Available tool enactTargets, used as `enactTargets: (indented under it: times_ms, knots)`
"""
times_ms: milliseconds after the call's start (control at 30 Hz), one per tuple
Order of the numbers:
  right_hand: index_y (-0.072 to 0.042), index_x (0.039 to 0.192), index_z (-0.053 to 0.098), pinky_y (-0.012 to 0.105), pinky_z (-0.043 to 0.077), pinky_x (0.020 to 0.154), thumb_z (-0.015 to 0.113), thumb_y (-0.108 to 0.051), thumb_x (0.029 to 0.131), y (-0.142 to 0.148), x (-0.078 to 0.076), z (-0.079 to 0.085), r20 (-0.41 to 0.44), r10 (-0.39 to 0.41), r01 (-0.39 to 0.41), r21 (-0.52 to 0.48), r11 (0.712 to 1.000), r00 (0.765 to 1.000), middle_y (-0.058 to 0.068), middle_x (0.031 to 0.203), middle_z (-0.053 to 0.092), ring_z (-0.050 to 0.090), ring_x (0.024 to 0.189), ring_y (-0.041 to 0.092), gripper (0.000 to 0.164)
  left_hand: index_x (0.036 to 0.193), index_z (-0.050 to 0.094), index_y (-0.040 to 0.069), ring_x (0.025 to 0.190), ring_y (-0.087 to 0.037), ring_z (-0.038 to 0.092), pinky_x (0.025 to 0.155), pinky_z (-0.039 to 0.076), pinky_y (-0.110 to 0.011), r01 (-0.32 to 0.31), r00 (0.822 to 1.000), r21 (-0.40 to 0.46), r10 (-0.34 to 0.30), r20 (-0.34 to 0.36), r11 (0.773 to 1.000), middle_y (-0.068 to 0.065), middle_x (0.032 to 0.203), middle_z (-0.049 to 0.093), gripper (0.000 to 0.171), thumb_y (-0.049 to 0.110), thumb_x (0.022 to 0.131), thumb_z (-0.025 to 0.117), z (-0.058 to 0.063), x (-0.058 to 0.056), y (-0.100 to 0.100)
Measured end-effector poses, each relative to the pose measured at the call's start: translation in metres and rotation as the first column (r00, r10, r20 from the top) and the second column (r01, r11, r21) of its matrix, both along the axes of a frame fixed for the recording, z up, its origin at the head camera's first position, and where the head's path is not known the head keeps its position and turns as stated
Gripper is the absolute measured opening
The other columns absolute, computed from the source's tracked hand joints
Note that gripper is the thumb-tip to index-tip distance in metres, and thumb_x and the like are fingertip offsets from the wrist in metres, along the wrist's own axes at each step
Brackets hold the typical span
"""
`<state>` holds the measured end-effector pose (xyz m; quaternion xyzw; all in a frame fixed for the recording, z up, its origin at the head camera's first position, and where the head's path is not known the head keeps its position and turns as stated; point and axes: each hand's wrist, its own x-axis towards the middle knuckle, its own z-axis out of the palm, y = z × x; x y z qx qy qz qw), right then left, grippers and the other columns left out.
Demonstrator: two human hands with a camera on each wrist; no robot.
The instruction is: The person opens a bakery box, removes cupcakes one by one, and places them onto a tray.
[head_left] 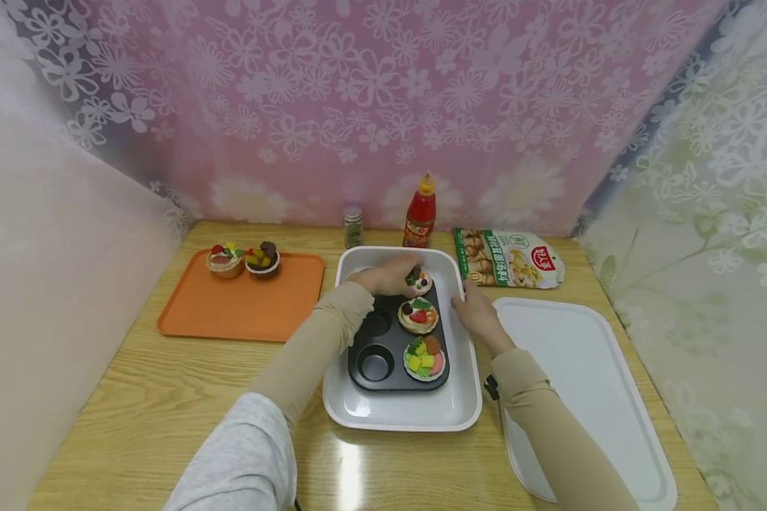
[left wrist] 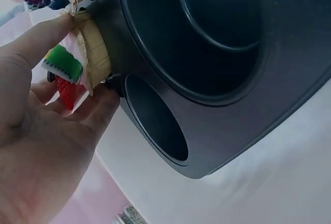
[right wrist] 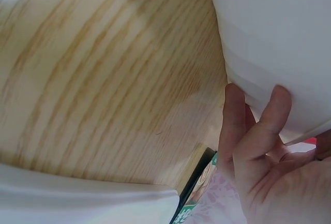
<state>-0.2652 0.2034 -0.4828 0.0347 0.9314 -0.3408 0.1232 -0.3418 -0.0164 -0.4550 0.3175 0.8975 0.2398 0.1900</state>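
Observation:
A black muffin tin point(head_left: 394, 348) sits inside a deep white tray point(head_left: 403, 420). At its far right cup, my left hand point(head_left: 390, 275) pinches a toy fruit tart point(head_left: 423, 282); the left wrist view shows thumb and fingers around its pale crust point(left wrist: 95, 53). Two more toy tarts fill the right column: one with a strawberry point(head_left: 418, 316), one with yellow cubes point(head_left: 425, 359). The near and middle left cups point(head_left: 376, 363) show bare; my left arm covers the far left one. My right hand point(head_left: 478, 317) grips the tray's right rim, fingertips against its outer wall point(right wrist: 269, 53).
An orange tray point(head_left: 243, 312) at left bears a tart point(head_left: 224, 264) and a dark cupcake point(head_left: 263, 261). A spice jar point(head_left: 353, 228), a red sauce bottle point(head_left: 420, 214) and a green food packet point(head_left: 511, 258) stand or lie behind. A flat white tray point(head_left: 569, 369) lies right, under my right forearm.

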Motion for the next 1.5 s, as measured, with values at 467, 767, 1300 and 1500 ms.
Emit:
enactTargets:
  times_ms: [467, 767, 1300, 1500]
  knots:
    - [0.0, 0.14, 0.043, 0.056, 0.058, 0.095, 0.041, -0.024, 0.11, -0.001, 0.001, 0.002, 0.005, -0.014, 0.014, -0.007, 1.0, 1.0, 0.03, 0.141, 0.058, 0.063, 0.121, 0.043, 0.038, 0.155, 0.044, 0.004, 0.144, -0.028, 0.05, 0.125, 0.038, -0.043, -0.005, 0.996, -0.089, -0.003, -0.089, 0.996, -0.015, 0.155, 0.053, 0.068, 0.024, 0.098, 0.076, -0.005, 0.0, 0.004]
    - [0.001, 0.142, 0.043, 0.058, 0.057, 0.097, 0.04, -0.025, 0.111, -0.001, 0.001, 0.001, 0.005, -0.006, 0.006, -0.006, 1.0, 1.0, 0.031, 0.142, 0.057, 0.063, 0.124, 0.045, 0.041, 0.154, 0.047, 0.005, 0.14, -0.027, 0.053, 0.123, 0.041, -0.042, -0.046, 0.992, -0.089, 0.035, -0.12, 0.995, -0.015, 0.152, 0.056, 0.073, 0.026, 0.093, 0.08, -0.009, 0.0, 0.007]
    - [0.002, 0.14, 0.043, 0.057, 0.058, 0.095, 0.041, -0.024, 0.11, -0.002, -0.001, 0.0, -0.014, 0.005, -0.005, 0.014, 1.0, 1.0, 0.031, 0.14, 0.058, 0.064, 0.122, 0.045, 0.039, 0.146, 0.05, 0.001, 0.125, -0.026, 0.058, 0.112, 0.048, -0.041, -0.115, 0.991, 0.043, 0.118, -0.057, 0.992, -0.015, 0.141, 0.06, 0.066, 0.022, 0.091, 0.08, -0.009, -0.004, 0.001]
    - [0.001, 0.141, 0.043, 0.057, 0.057, 0.095, 0.041, -0.024, 0.11, -0.001, -0.001, -0.001, -0.011, 0.005, -0.005, 0.018, 1.0, 1.0, 0.031, 0.142, 0.058, 0.063, 0.123, 0.045, 0.04, 0.144, 0.051, 0.003, 0.119, -0.025, 0.058, 0.109, 0.051, -0.041, -0.124, 0.992, 0.168, 0.128, -0.015, 0.978, -0.013, 0.138, 0.061, 0.065, 0.024, 0.09, 0.081, 0.0, -0.004, -0.005]
